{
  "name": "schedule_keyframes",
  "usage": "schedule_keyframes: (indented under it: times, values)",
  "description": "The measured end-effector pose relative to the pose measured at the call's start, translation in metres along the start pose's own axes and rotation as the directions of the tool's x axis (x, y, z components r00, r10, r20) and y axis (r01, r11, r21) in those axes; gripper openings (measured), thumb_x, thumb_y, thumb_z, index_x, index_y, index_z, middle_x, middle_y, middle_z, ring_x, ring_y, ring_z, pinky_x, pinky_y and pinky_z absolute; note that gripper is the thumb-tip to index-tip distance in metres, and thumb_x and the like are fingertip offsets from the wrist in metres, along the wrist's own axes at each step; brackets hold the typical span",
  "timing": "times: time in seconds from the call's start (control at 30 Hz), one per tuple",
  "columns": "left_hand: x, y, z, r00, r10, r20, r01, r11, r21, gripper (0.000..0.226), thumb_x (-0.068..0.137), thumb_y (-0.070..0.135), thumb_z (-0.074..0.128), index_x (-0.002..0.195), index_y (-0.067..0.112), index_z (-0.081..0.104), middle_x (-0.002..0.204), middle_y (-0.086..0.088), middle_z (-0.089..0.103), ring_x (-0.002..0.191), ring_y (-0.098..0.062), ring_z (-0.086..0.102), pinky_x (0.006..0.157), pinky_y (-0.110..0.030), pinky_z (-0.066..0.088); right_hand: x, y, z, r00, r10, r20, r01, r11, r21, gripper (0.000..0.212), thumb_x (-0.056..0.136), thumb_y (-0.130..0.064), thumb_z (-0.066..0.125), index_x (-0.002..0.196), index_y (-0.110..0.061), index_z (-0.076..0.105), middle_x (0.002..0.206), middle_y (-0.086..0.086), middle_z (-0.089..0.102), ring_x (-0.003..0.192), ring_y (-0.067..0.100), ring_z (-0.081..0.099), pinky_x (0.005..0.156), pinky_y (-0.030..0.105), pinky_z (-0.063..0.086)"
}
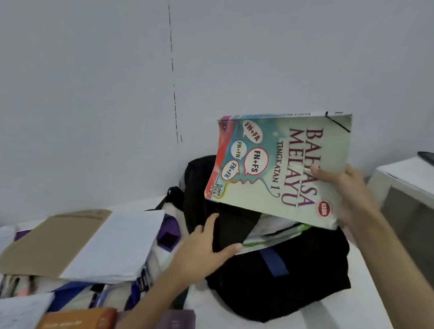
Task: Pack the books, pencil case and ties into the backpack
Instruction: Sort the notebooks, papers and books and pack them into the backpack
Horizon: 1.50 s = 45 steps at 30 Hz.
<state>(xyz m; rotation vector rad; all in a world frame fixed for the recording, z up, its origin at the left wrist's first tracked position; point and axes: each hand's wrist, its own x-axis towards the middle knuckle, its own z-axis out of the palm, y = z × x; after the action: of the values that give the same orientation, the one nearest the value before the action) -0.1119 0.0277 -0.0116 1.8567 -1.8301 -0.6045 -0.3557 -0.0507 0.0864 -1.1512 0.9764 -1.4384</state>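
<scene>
A black backpack [292,281] lies on the white bed against the wall, its top open with several books [272,234] showing inside. My left hand [203,249] grips the black flap at the opening, thumb on one side and fingers on the other. My right hand [349,194] holds a pale green "Bahasa Melayu Tingkatan 1" textbook [276,167] by its edge, tilted above the opening. A stack of more books [77,244] with brown and white covers lies to the left.
An orange-brown case [76,320] and a purple object [175,323] lie at the near edge. Purple cloth [168,231] shows between stack and backpack. A white side table [413,181] with a dark flat item stands at right. White wall behind.
</scene>
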Motion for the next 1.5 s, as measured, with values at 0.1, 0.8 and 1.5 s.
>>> schedule_keyframes:
  times: [0.1,0.8,1.5]
  values:
    - [0.022,0.000,0.008,0.995,-0.098,-0.036,0.099,0.995,0.025,0.077,0.083,0.047,0.063,0.144,0.028,0.021,0.133,-0.005,0.050,0.118,-0.024,0.052,0.096,-0.033,0.044,0.023,0.013,-0.041,0.992,0.128,0.006,-0.128,0.987,0.101,0.035,0.067,-0.005,0.072,0.102,-0.007,0.066,0.092,0.012,0.074,0.081,0.029,0.072,0.060,0.039,0.058]
    - [0.106,0.033,-0.122,0.804,0.085,-0.588,0.056,0.974,0.218,0.032,0.090,0.008,0.049,0.116,0.021,0.063,0.112,-0.008,0.067,0.103,-0.031,0.060,0.086,-0.035,0.046,0.081,0.065,-0.075,0.719,0.554,0.421,-0.527,0.828,-0.189,0.045,0.065,0.000,0.069,0.109,0.003,0.061,0.099,0.026,0.069,0.077,0.037,0.070,0.062,0.046,0.059]
    - [0.091,0.134,-0.107,0.735,0.532,-0.421,-0.279,0.803,0.527,0.045,0.081,0.010,0.043,0.121,0.026,0.057,0.114,0.005,0.065,0.100,-0.023,0.062,0.082,-0.043,0.051,0.050,0.111,0.063,0.744,0.649,0.160,-0.638,0.619,0.458,0.043,0.091,-0.007,0.055,0.132,-0.007,0.044,0.117,0.017,0.059,0.096,0.032,0.062,0.077,0.042,0.056]
